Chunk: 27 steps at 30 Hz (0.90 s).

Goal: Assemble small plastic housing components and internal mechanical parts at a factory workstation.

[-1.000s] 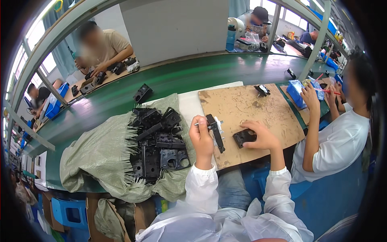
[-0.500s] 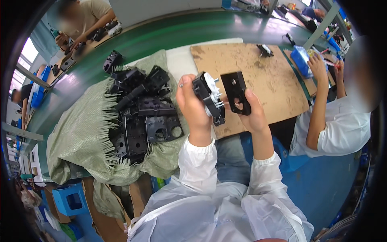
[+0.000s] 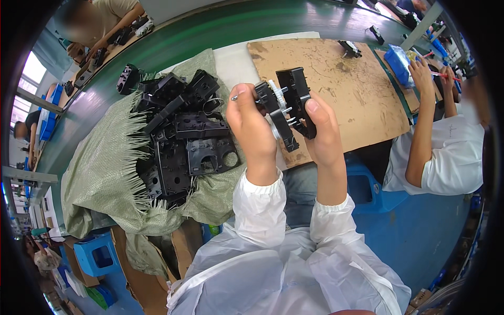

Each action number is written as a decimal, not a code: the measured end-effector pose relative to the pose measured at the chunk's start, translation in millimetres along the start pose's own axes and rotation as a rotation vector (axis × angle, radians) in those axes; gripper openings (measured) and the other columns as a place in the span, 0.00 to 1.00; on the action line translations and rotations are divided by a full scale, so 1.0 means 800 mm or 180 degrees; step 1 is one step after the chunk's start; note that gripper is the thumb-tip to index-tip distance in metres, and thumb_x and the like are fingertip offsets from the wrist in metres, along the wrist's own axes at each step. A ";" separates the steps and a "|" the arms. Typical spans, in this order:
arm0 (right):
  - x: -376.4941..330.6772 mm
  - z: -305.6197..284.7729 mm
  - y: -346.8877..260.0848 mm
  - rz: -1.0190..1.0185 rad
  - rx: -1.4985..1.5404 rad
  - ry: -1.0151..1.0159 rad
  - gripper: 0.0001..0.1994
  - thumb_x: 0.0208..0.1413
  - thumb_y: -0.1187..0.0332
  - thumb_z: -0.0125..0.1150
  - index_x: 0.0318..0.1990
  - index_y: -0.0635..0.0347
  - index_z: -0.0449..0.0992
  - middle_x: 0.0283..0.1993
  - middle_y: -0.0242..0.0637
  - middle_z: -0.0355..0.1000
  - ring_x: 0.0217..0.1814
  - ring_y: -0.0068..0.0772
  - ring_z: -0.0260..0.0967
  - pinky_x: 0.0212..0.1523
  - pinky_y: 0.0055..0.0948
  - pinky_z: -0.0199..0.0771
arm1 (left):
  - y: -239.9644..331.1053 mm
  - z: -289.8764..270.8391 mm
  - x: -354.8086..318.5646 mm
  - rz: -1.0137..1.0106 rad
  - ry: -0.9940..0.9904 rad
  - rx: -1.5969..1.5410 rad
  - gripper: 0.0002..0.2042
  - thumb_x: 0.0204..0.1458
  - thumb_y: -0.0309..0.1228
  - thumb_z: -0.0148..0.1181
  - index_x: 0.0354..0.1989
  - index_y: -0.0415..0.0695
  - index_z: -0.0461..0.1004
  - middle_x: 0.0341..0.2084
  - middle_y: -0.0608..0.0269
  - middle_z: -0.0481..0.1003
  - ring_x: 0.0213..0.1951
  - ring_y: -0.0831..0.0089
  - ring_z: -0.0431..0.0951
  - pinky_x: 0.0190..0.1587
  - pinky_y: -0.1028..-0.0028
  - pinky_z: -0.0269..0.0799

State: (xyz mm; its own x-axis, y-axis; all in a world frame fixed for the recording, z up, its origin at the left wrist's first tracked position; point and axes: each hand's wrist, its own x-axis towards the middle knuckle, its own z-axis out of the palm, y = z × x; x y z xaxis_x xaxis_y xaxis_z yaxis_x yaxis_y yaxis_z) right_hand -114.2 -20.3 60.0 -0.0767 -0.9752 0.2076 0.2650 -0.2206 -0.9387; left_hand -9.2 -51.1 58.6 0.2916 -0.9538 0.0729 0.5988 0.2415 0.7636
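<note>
From here I see the left hand [image 3: 254,128] grasping a black part with white gears [image 3: 284,130] and the right hand [image 3: 325,131] gripping a black casing [image 3: 295,86] close beside it, over a brown board's [image 3: 341,89] left side, black plastic pieces [image 3: 176,168] heaped farther left by a green sack [image 3: 102,168].

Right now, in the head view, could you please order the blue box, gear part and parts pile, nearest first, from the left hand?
1. Gear part, in the left hand.
2. Parts pile, to its left.
3. Blue box, upper right.
</note>
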 end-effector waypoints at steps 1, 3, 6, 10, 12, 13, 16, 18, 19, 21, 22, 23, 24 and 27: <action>-0.001 -0.001 0.001 0.0012 0.0006 0.0000 0.24 0.61 0.53 0.52 0.50 0.69 0.71 0.35 0.30 0.70 0.34 0.16 0.64 0.34 0.18 0.65 | -0.004 -0.002 0.001 0.0068 -0.0031 0.0008 0.14 0.67 0.39 0.46 0.31 0.44 0.68 0.25 0.75 0.65 0.27 0.87 0.64 0.29 0.83 0.60; -0.001 -0.001 0.002 -0.0018 -0.0114 -0.0058 0.25 0.61 0.53 0.53 0.52 0.71 0.71 0.34 0.30 0.69 0.34 0.17 0.64 0.34 0.18 0.65 | -0.009 -0.009 0.006 0.0199 -0.0134 0.0019 0.14 0.66 0.38 0.45 0.34 0.42 0.70 0.25 0.66 0.74 0.26 0.80 0.74 0.29 0.77 0.71; -0.002 0.003 0.001 -0.0016 -0.0034 0.0001 0.26 0.60 0.54 0.54 0.53 0.72 0.70 0.34 0.30 0.70 0.33 0.16 0.63 0.33 0.18 0.64 | -0.008 -0.009 0.004 0.0121 -0.0008 0.0030 0.14 0.66 0.38 0.45 0.34 0.42 0.70 0.26 0.66 0.74 0.26 0.79 0.74 0.30 0.77 0.71; -0.003 0.003 0.001 0.0032 0.0076 0.0024 0.26 0.60 0.55 0.54 0.54 0.72 0.70 0.34 0.30 0.70 0.33 0.16 0.63 0.32 0.18 0.63 | -0.004 -0.006 -0.001 -0.0002 -0.0019 -0.0038 0.14 0.67 0.38 0.45 0.33 0.43 0.69 0.27 0.69 0.72 0.27 0.82 0.71 0.30 0.79 0.69; -0.004 0.003 0.001 -0.0027 0.0059 -0.0041 0.25 0.61 0.56 0.53 0.54 0.73 0.70 0.34 0.30 0.70 0.32 0.15 0.63 0.32 0.18 0.63 | -0.003 -0.001 -0.001 -0.0035 0.0070 -0.0028 0.13 0.67 0.38 0.45 0.33 0.44 0.68 0.26 0.72 0.69 0.27 0.86 0.68 0.29 0.82 0.65; -0.006 0.003 0.002 -0.0009 0.0065 -0.0031 0.25 0.61 0.56 0.53 0.54 0.73 0.70 0.34 0.30 0.70 0.32 0.15 0.63 0.32 0.18 0.63 | -0.005 -0.002 -0.002 -0.0050 0.0078 -0.0014 0.13 0.67 0.38 0.45 0.33 0.44 0.68 0.26 0.72 0.69 0.27 0.86 0.68 0.29 0.82 0.65; -0.008 0.002 0.005 -0.0010 0.0073 -0.0003 0.25 0.62 0.56 0.53 0.54 0.72 0.70 0.34 0.30 0.70 0.32 0.15 0.62 0.32 0.18 0.63 | -0.005 -0.001 -0.005 -0.0064 0.0146 -0.0071 0.13 0.67 0.38 0.45 0.33 0.43 0.68 0.26 0.72 0.69 0.26 0.86 0.67 0.27 0.82 0.63; -0.011 0.001 0.005 0.0009 -0.0103 -0.0054 0.24 0.62 0.56 0.52 0.53 0.72 0.70 0.35 0.29 0.69 0.34 0.14 0.62 0.33 0.17 0.62 | -0.012 -0.005 -0.004 -0.0040 0.0098 -0.0069 0.13 0.67 0.38 0.45 0.32 0.43 0.68 0.25 0.72 0.69 0.26 0.87 0.67 0.27 0.82 0.63; -0.012 0.002 0.005 0.0027 -0.0100 -0.0052 0.24 0.62 0.56 0.52 0.53 0.72 0.70 0.35 0.29 0.69 0.34 0.14 0.62 0.33 0.17 0.62 | -0.014 -0.006 -0.003 -0.0006 0.0036 -0.0079 0.14 0.67 0.38 0.45 0.32 0.43 0.68 0.25 0.72 0.69 0.25 0.87 0.67 0.27 0.82 0.62; -0.013 0.002 0.008 0.0006 -0.0213 0.0075 0.24 0.64 0.56 0.48 0.53 0.73 0.70 0.36 0.33 0.70 0.37 0.20 0.64 0.38 0.21 0.65 | -0.014 -0.003 -0.005 -0.0036 0.0070 -0.0038 0.14 0.67 0.37 0.44 0.32 0.43 0.68 0.24 0.72 0.69 0.24 0.86 0.66 0.27 0.82 0.62; -0.013 -0.001 0.012 0.0025 -0.0218 0.0089 0.24 0.64 0.56 0.48 0.53 0.73 0.70 0.36 0.33 0.70 0.37 0.20 0.64 0.38 0.21 0.65 | -0.015 -0.002 -0.005 0.0018 0.0058 0.0060 0.14 0.67 0.37 0.44 0.31 0.43 0.68 0.24 0.72 0.68 0.24 0.86 0.66 0.27 0.82 0.62; -0.013 -0.004 0.017 -0.0093 -0.0579 0.0136 0.24 0.65 0.56 0.46 0.52 0.73 0.70 0.37 0.37 0.71 0.38 0.25 0.65 0.41 0.24 0.66 | -0.016 -0.002 -0.004 0.0081 0.0046 0.0154 0.14 0.67 0.36 0.43 0.31 0.42 0.67 0.23 0.72 0.68 0.24 0.86 0.66 0.26 0.81 0.62; -0.013 -0.006 0.019 -0.0212 -0.0942 0.0182 0.24 0.66 0.55 0.43 0.52 0.73 0.70 0.38 0.41 0.72 0.40 0.30 0.66 0.44 0.27 0.67 | -0.019 -0.005 -0.004 0.0173 -0.0036 0.0235 0.14 0.67 0.36 0.43 0.31 0.40 0.68 0.23 0.71 0.69 0.24 0.85 0.65 0.26 0.80 0.62; -0.017 -0.012 0.011 -0.0176 -0.1464 0.0009 0.24 0.68 0.55 0.39 0.50 0.71 0.70 0.40 0.47 0.72 0.42 0.38 0.67 0.48 0.33 0.66 | -0.019 -0.008 -0.001 0.0131 -0.0127 0.0369 0.12 0.66 0.34 0.45 0.31 0.41 0.68 0.27 0.68 0.72 0.26 0.82 0.71 0.30 0.79 0.67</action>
State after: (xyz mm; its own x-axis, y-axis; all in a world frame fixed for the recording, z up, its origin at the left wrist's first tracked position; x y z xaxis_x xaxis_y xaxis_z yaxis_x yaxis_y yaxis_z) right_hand -119.7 -9.1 46.4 -0.0814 -0.9620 0.2606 -0.1935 -0.2412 -0.9510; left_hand -14.0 -53.0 43.1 0.2827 -0.9504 0.1294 0.4959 0.2603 0.8284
